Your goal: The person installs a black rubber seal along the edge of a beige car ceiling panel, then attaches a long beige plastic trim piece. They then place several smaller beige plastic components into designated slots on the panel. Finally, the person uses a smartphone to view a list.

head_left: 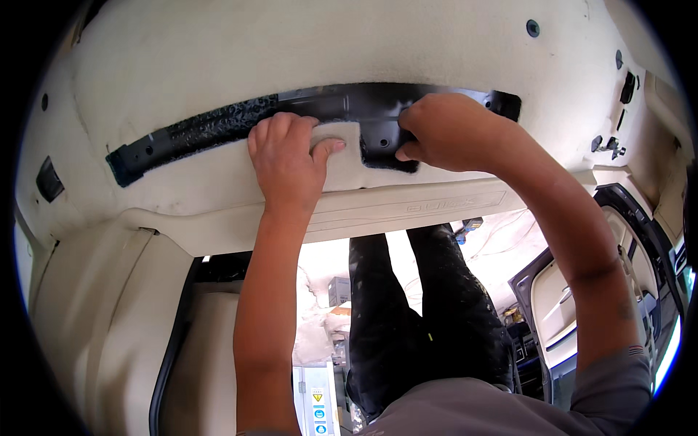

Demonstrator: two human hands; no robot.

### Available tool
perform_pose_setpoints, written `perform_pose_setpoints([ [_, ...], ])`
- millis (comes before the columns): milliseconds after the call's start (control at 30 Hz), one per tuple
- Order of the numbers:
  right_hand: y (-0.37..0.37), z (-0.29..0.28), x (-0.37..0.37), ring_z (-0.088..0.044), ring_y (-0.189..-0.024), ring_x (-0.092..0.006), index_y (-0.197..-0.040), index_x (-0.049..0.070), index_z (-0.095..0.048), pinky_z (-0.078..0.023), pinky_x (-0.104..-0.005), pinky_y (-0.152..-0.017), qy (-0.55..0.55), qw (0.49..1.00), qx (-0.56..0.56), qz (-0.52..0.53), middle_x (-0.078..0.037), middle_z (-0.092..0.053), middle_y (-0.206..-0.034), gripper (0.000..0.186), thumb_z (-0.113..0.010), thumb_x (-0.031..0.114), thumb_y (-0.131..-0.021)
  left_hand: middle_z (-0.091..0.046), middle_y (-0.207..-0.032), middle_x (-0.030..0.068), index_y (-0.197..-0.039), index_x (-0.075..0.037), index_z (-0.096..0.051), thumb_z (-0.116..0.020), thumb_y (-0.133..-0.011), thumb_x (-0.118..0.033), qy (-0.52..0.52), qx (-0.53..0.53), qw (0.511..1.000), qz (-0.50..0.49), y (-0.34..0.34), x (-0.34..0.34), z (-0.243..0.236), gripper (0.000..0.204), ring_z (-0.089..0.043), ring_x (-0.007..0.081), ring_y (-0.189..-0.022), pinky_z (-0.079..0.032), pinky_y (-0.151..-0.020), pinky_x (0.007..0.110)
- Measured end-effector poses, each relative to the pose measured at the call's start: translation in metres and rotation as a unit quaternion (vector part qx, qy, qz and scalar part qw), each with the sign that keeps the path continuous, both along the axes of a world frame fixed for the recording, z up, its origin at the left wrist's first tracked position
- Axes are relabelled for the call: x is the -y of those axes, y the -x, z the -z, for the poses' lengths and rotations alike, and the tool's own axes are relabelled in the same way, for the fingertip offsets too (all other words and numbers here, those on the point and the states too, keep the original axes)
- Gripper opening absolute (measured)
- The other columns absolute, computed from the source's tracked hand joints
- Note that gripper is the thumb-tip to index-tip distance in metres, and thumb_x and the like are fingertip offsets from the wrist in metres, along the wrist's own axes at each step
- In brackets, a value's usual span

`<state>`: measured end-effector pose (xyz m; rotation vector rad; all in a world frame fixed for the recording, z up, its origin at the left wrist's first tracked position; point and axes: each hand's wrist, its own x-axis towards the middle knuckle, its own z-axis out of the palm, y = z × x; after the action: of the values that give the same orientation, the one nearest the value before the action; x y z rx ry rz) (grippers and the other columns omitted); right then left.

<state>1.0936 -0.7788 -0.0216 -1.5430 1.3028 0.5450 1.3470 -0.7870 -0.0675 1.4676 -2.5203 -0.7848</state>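
Left hand [287,156] is pressing flat on the cream felt headliner [218,58] just below the long black plastic bracket [218,127], right hand [443,131] is gripping that bracket's middle, so I'm guessing it's getting seated and next needs firm, even pushing along it.

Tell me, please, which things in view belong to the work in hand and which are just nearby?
In hand:
- left hand on the beige felt headliner
- right hand on the black bracket strip

Nearby only:
- black round clip
- open car door

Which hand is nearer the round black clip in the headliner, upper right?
Right. The right hand grips the black bracket below-left of the clip; the left hand presses farther left.
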Motion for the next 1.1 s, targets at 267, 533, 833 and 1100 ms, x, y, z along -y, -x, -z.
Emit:
perform_pose_setpoints([
  [267, -0.007, 0.056, -0.076, -0.067, -0.082, -0.0267, -0.084, 0.011, -0.073, -0.049, -0.0393, -0.074, 0.397, 0.896, 0.022, 0.196, -0.005, -0.069, -0.080, 0.013, -0.077, 0.024, -0.082, -0.062, -0.110, 0.0080, -0.110, -0.007, -0.072, -0.091, -0.071, -0.025, -0.019, 0.026, 0.998, 0.048, 0.010, 0.006, -0.008, 0.047, -0.056, 0.0299, -0.107, -0.041, -0.099, 0.044],
  [533, -0.007, 0.064, -0.080, -0.066, -0.082, -0.0277, -0.089, 0.009, -0.071, -0.050, -0.0394, -0.074, 0.377, 0.902, 0.040, 0.208, -0.007, -0.068, -0.083, 0.006, -0.073, 0.014, -0.085, -0.062, -0.100, 0.0085, -0.098, -0.004, -0.069, -0.093, -0.064, -0.021, -0.213, 0.202, 0.941, 0.166, 0.061, 0.021, -0.057, 0.045, -0.059, 0.0293, -0.100, -0.043, -0.091, 0.041],
  [833, -0.032, 0.016, -0.052, -0.069, -0.085, -0.0359, -0.092, 0.005, -0.074, -0.055, -0.0449, -0.071, 0.181, 0.953, 0.129, 0.206, -0.013, -0.071, -0.084, 0.017, -0.072, 0.022, -0.090, -0.055, -0.093, 0.0090, -0.094, -0.002, -0.071, -0.072, -0.063, 0.008, -0.045, 0.075, 0.978, 0.189, 0.013, -0.041, -0.088, 0.033, -0.055, 0.0291, -0.093, -0.045, -0.083, 0.043],
  [1100, -0.048, 0.027, -0.024, -0.074, -0.078, -0.0315, -0.086, 0.011, -0.080, -0.055, -0.0416, -0.065, -0.044, 0.997, 0.070, -0.004, -0.009, -0.075, -0.079, 0.038, -0.058, 0.038, -0.103, -0.053, -0.083, 0.0076, -0.082, -0.005, -0.066, -0.069, -0.070, -0.003, -0.045, 0.055, 0.978, 0.197, 0.018, -0.032, -0.084, 0.013, -0.054, 0.0251, -0.081, -0.044, -0.075, 0.039],
])
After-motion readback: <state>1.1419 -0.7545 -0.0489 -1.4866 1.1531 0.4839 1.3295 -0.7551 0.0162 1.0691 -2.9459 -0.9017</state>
